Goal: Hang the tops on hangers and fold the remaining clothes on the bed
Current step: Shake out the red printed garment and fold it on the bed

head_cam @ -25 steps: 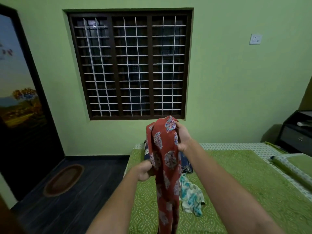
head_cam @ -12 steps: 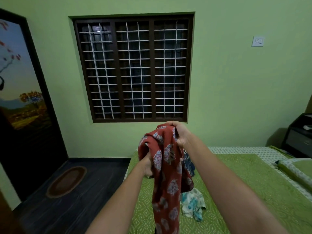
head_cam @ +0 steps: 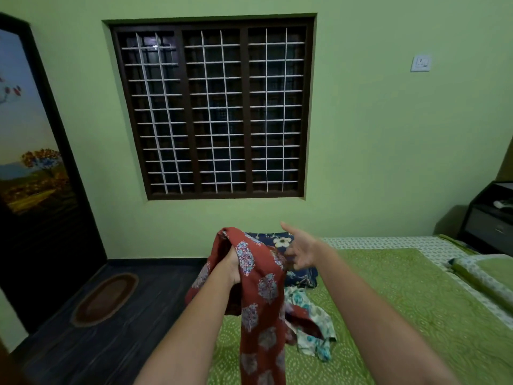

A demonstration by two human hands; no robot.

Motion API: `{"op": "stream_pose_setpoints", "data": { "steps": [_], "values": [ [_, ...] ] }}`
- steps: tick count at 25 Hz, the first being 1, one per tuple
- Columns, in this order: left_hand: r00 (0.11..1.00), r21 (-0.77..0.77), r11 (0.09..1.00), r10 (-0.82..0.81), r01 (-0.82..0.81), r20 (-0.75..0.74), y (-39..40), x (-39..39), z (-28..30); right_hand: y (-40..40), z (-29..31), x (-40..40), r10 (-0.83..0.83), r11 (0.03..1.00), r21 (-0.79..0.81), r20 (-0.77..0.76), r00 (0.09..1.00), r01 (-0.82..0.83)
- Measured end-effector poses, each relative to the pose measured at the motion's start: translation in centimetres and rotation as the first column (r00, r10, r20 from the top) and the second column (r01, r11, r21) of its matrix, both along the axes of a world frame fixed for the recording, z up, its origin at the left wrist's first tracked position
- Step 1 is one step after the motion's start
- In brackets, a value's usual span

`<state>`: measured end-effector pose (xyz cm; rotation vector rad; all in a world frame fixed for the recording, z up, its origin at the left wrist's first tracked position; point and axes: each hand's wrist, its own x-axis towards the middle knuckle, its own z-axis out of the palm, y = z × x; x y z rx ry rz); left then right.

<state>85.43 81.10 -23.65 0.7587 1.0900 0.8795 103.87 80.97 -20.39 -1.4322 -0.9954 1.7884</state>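
Left hand (head_cam: 232, 266) has the red top (head_cam: 259, 290) bunched in its fist, center frame, cloth hanging straight down over the bed (head_cam: 416, 307). Right hand (head_cam: 301, 252) is open, fingers spread, holding nothing, just right of the top's upper edge, so it's closest to regrab.

- We have a single head-worn view, wide-angle, looking forward and slightly down from standing height at the near-left corner of the bed (head_cam: 402, 301).
- We face the green wall squarely, the barred window (head_cam: 212, 107) centred high in the frame.
- Closest to us are both forearms, rising from the bottom edge to the left hand (head_cam: 231, 266) and right hand (head_cam: 301, 250).
- The view's edges bend: the door (head_cam: 30, 168) leans at left, a dark bedside cabinet (head_cam: 490, 218) sits at far right.
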Motion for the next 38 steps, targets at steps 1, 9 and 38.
{"op": "stream_pose_setpoints", "data": {
  "steps": [1, 9, 38],
  "values": [
    [0.999, -0.012, 0.999, -0.037, 0.038, 0.022, -0.3, 0.1, 0.6, 0.1, -0.8, -0.1, 0.023, 0.999, -0.028, 0.025, 0.999, -0.023],
    [0.982, 0.016, 1.000, 0.000, 0.003, -0.191, 1.8, -0.2, 1.1, 0.1, -2.4, -0.9, -0.035, 0.970, 0.241, -0.005, 0.999, 0.035],
    [0.883, 0.360, 0.911, 0.326, -0.199, -0.337, 5.8, -9.8, 0.3, 0.1, 1.8, 12.3, -0.228, 0.918, 0.331, -0.018, 0.974, 0.221]
  ]
}}
